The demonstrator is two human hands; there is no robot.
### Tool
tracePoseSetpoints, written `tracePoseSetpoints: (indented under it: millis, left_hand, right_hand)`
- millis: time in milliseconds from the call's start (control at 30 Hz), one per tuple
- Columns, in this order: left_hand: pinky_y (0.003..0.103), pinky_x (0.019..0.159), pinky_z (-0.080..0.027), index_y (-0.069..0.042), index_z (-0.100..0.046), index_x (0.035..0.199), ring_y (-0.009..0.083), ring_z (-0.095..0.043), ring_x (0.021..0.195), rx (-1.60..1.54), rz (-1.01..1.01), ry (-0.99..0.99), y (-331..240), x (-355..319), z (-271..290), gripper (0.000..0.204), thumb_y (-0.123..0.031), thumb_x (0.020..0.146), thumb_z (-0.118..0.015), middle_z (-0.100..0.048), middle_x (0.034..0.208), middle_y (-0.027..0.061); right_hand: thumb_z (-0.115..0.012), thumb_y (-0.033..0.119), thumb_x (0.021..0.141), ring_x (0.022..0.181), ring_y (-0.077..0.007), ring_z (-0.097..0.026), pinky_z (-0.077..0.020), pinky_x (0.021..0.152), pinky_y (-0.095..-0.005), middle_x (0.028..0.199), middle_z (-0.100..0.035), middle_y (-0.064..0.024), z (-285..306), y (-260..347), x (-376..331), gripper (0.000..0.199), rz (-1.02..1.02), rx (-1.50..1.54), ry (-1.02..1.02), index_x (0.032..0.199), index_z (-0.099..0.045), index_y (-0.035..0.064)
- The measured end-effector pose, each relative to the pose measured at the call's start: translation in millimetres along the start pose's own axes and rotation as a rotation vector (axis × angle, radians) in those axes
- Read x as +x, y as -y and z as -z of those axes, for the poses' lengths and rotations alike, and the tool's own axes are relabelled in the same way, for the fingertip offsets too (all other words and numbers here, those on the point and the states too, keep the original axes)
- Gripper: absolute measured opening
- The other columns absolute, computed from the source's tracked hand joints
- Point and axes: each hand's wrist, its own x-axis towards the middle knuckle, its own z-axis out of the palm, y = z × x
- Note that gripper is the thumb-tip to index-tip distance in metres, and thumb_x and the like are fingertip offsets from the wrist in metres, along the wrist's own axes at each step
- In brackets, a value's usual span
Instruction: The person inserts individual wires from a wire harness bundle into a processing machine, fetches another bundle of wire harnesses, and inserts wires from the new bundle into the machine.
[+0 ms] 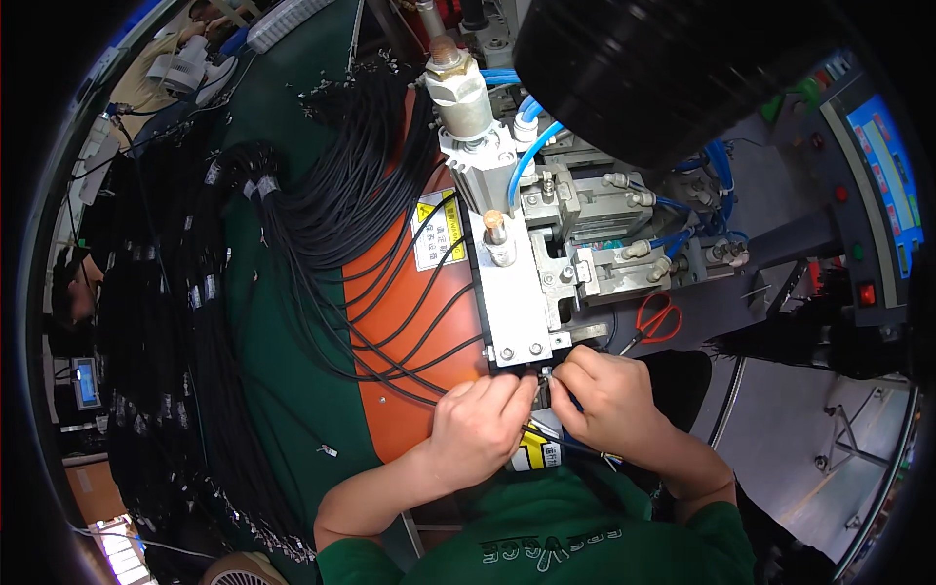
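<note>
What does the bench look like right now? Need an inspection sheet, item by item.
Surface: green bench top with an orange pad beside the machine.
Job's things: thin black cable led to the foot of the metal press, both hands at its end.
Clutter: red-handled scissors right of the press.
Hands: left hand and right hand pinching close together; whether they grip cannot be told.
Cables: black cable bundles across the pad; blue air hoses on the machine.
Surroundings: control panel with screen at right.
</note>
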Motion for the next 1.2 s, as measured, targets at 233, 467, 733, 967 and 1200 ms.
tracePoseSetpoints:
  millis: [233,467,733,967,1200]
  left_hand:
    - [0.036,0.060,-0.049,0.003,-0.062,0.105,0.0259,-0.059,0.074,-0.044,-0.017,-0.007,5,-4,-2,0.046,-0.004,0.060,-0.067,-0.057,0.088,0.0109]
    - [0.036,0.058,-0.048,0.004,-0.062,0.105,0.0251,-0.057,0.069,-0.040,-0.027,-0.020,4,-3,-1,0.046,0.000,0.059,-0.065,-0.057,0.084,0.0098]
    - [0.036,0.058,-0.047,0.004,-0.063,0.104,0.0246,-0.056,0.067,-0.057,-0.027,-0.039,6,-4,-2,0.046,0.000,0.058,-0.064,-0.057,0.081,0.0088]
    - [0.030,0.058,-0.043,0.005,-0.063,0.103,0.0196,-0.052,0.066,-0.023,-0.078,-0.031,7,-2,0,0.032,-0.004,0.072,-0.061,-0.053,0.079,0.0070]
    - [0.034,0.056,-0.044,0.003,-0.063,0.109,0.0219,-0.052,0.064,-0.042,-0.074,-0.009,8,2,3,0.048,-0.004,0.061,-0.064,-0.049,0.076,0.0058]
  right_hand:
    - [-0.064,0.008,0.078,0.057,-0.0255,-0.061,-0.0489,0.051,-0.0362,0.075,-0.058,-0.0078,-9,-6,-5,0.006,-0.081,0.127,-0.037,0.079,-0.062,0.0023]
    - [-0.063,0.006,0.080,0.060,-0.0251,-0.062,-0.0495,0.053,-0.0348,0.079,-0.059,-0.0078,-8,-4,-7,0.006,-0.070,0.126,-0.055,0.084,-0.062,0.0022]
    - [-0.063,0.005,0.080,0.060,-0.0228,-0.062,-0.0492,0.053,-0.0327,0.079,-0.058,-0.0069,-14,-2,-11,0.005,-0.065,0.101,-0.101,0.085,-0.061,0.0030]
    - [-0.064,0.005,0.080,0.060,-0.0223,-0.062,-0.0492,0.054,-0.0322,0.080,-0.059,-0.0063,-18,-2,-15,0.006,-0.073,0.109,-0.156,0.086,-0.061,0.0035]
    - [-0.065,0.007,0.079,0.059,-0.0222,-0.062,-0.0492,0.053,-0.0318,0.078,-0.058,-0.0063,-14,-4,-10,0.006,-0.052,0.058,-0.111,0.083,-0.062,0.0036]
